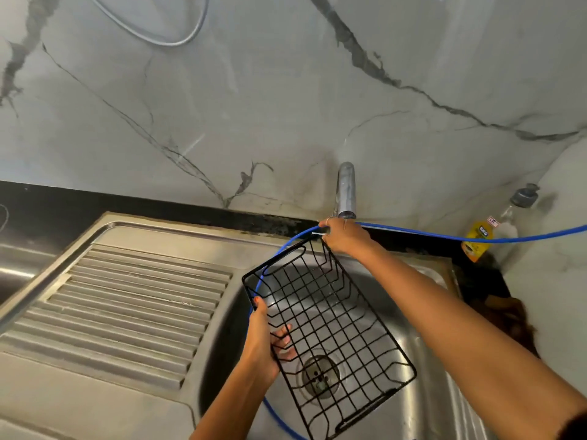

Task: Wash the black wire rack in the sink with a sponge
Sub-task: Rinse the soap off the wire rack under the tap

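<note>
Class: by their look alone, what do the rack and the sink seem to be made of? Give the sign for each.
Rack: thin metal wire, apparently with a black coating; welded-looking open grid, slight sheen.
Sink: most likely stainless steel, brushed finish; silvery grey, soft reflections, pressed ridges on the drainboard.

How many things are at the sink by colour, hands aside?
Black: 1, rack
Blue: 1, hose
Yellow label: 1, bottle
Steel: 2, tap and sink
Total: 5
</note>
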`<act>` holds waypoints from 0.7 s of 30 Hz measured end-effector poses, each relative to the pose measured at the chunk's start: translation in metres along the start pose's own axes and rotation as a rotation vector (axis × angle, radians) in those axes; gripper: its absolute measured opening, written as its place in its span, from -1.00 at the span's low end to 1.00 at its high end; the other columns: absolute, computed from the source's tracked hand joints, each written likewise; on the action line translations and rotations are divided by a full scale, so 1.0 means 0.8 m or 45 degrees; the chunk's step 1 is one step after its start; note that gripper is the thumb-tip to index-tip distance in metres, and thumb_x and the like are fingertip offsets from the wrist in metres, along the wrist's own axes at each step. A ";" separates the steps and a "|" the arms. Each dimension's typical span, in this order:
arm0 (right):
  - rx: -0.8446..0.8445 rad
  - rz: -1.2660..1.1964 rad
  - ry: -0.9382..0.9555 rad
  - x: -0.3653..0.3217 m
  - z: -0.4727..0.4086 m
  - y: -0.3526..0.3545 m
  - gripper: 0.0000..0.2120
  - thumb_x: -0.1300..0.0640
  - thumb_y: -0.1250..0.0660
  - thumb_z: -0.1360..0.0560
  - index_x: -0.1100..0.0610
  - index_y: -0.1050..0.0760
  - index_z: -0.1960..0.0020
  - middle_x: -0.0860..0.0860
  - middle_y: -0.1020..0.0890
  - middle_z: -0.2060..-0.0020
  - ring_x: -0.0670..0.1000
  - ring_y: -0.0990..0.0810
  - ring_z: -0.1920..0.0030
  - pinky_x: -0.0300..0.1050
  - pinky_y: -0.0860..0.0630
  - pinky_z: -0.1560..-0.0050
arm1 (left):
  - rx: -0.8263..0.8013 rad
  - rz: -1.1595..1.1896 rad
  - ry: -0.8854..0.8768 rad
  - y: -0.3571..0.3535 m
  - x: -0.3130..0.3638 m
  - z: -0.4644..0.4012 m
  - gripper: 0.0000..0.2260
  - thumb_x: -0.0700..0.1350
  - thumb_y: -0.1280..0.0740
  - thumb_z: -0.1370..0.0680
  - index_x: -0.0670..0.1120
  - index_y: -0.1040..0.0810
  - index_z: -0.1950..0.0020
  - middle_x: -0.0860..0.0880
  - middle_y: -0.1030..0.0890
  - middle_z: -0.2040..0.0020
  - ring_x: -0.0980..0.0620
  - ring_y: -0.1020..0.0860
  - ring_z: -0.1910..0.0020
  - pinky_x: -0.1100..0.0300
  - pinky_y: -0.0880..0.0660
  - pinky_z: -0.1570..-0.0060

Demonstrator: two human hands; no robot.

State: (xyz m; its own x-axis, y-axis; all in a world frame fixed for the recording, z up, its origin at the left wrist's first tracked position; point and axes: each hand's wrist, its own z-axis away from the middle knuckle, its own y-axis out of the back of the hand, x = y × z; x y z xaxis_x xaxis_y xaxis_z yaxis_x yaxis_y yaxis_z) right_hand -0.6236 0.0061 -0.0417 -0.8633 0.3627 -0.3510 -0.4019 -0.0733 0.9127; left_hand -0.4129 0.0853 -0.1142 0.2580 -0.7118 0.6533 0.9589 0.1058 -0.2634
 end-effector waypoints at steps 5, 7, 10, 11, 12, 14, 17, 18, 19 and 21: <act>0.041 0.091 -0.105 -0.019 -0.012 -0.024 -0.58 0.18 -0.30 -0.52 0.07 -0.41 -0.37 0.19 -0.31 -0.34 0.19 -0.43 -0.25 0.01 -0.44 -0.19 | 0.010 -0.041 -0.015 0.016 0.005 -0.004 -0.49 0.32 -0.14 -0.55 0.10 -0.31 -0.42 -0.18 -0.53 0.14 0.00 -0.37 0.40 0.06 -0.41 0.33; 0.049 0.082 -0.126 -0.024 -0.017 -0.028 -0.61 0.19 -0.29 -0.53 0.12 -0.42 -0.35 0.21 -0.29 -0.38 0.22 -0.35 -0.34 0.05 -0.38 -0.28 | 0.012 -0.049 -0.023 0.020 0.007 -0.007 -0.46 0.33 -0.13 -0.54 0.12 -0.29 -0.45 -0.18 -0.53 0.13 0.00 -0.37 0.40 0.06 -0.43 0.34; 0.087 0.094 -0.130 -0.027 -0.025 -0.030 -0.67 0.18 -0.27 -0.54 0.16 -0.46 -0.30 0.23 -0.30 -0.39 0.22 -0.29 -0.39 0.06 -0.31 -0.34 | 0.007 -0.084 -0.036 0.021 0.009 -0.010 -0.42 0.35 -0.12 -0.53 0.13 -0.24 -0.49 -0.18 -0.52 0.12 0.00 -0.38 0.40 0.09 -0.44 0.38; 0.109 0.091 -0.137 -0.026 -0.028 -0.031 -0.68 0.16 -0.27 -0.55 0.17 -0.47 -0.28 0.23 -0.33 -0.37 0.21 -0.31 -0.37 0.05 -0.33 -0.32 | 0.008 -0.099 -0.043 0.020 0.010 -0.011 -0.41 0.35 -0.11 -0.53 0.13 -0.22 -0.50 -0.18 -0.52 0.11 0.00 -0.38 0.38 0.07 -0.45 0.36; 0.117 0.083 -0.147 -0.025 -0.031 -0.032 -0.69 0.14 -0.26 -0.55 0.18 -0.48 -0.28 0.22 -0.35 -0.34 0.20 -0.34 -0.34 0.04 -0.35 -0.29 | 0.010 -0.109 -0.048 0.019 0.010 -0.010 -0.41 0.35 -0.11 -0.53 0.13 -0.21 -0.50 -0.18 -0.51 0.11 0.00 -0.39 0.37 0.05 -0.46 0.32; 0.105 0.080 -0.154 -0.021 -0.036 -0.036 -0.68 0.10 -0.27 -0.55 0.17 -0.48 -0.28 0.22 -0.38 -0.29 0.19 -0.40 -0.26 0.02 -0.41 -0.22 | 0.010 -0.121 -0.052 0.018 0.010 -0.010 -0.41 0.35 -0.10 -0.54 0.13 -0.20 -0.51 -0.18 -0.50 0.11 0.00 -0.39 0.36 0.04 -0.45 0.30; 0.093 0.029 -0.170 -0.013 -0.046 -0.045 -0.65 0.08 -0.33 -0.50 0.11 -0.49 -0.27 0.22 -0.36 -0.28 0.19 -0.47 -0.17 0.01 -0.49 -0.15 | 0.007 -0.131 -0.040 0.017 0.009 -0.009 -0.44 0.34 -0.10 -0.54 0.15 -0.20 -0.48 -0.17 -0.48 0.12 0.01 -0.37 0.38 0.09 -0.43 0.34; 0.093 0.001 -0.184 -0.012 -0.047 -0.049 -0.65 0.08 -0.36 -0.48 0.10 -0.50 -0.26 0.23 -0.35 -0.29 0.19 -0.48 -0.15 0.00 -0.51 -0.14 | 0.013 -0.132 -0.033 0.017 0.008 -0.009 -0.45 0.34 -0.10 -0.54 0.15 -0.20 -0.48 -0.17 -0.46 0.13 0.01 -0.37 0.38 0.10 -0.42 0.36; 0.105 -0.038 -0.187 -0.011 -0.051 -0.051 -0.64 0.07 -0.38 -0.47 0.10 -0.50 -0.24 0.22 -0.36 -0.29 0.18 -0.49 -0.13 -0.03 -0.53 -0.10 | 0.017 -0.129 -0.027 0.017 0.007 -0.009 -0.45 0.34 -0.10 -0.55 0.15 -0.20 -0.48 -0.16 -0.45 0.15 0.02 -0.36 0.39 0.12 -0.41 0.38; 0.133 -0.189 -0.218 -0.007 -0.054 -0.052 -0.59 0.03 -0.39 -0.43 0.10 -0.48 -0.25 0.19 -0.40 -0.28 0.15 -0.50 -0.11 -0.16 -0.50 0.09 | 0.033 -0.133 -0.015 0.015 0.006 -0.009 -0.45 0.33 -0.11 -0.55 0.15 -0.20 -0.48 -0.15 -0.43 0.17 0.03 -0.34 0.41 0.15 -0.38 0.42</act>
State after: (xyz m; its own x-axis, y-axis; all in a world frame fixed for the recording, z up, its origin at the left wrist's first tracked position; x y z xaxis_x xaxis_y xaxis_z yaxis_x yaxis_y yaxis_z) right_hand -0.6150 -0.0327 -0.0869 -0.7290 0.5152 -0.4507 -0.4794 0.0857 0.8734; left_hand -0.4010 0.0779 -0.1191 0.1576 -0.7118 0.6845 0.9833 0.0491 -0.1753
